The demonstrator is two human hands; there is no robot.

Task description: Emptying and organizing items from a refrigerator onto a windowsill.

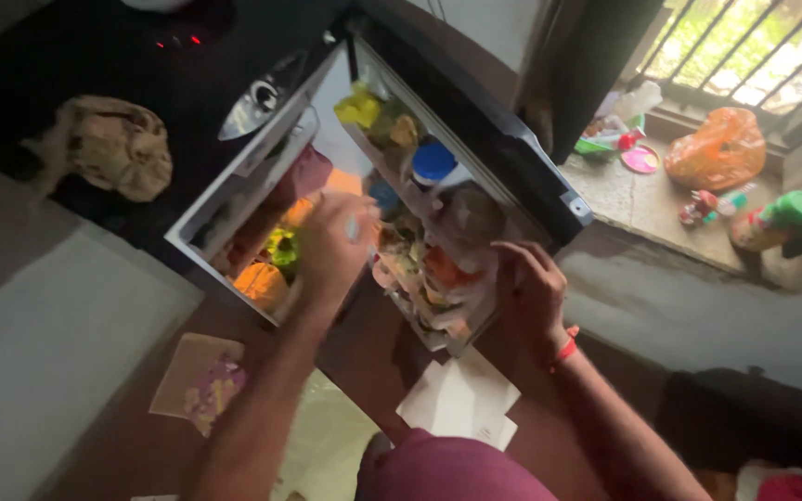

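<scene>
Left hand [336, 243] reaches into the open refrigerator [234, 199]; motion blur hides whether it grips anything. Right hand [531, 292], fingers open, rests against the packed door shelf [438, 306].

Daylight enters through a barred window [754, 46] far right, above a cluttered stone sill [642, 209]. Brown floor [122, 445] near left; grey wall [698, 315] right.

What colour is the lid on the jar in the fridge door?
Blue. The jar lid shows best in the head view.
</scene>
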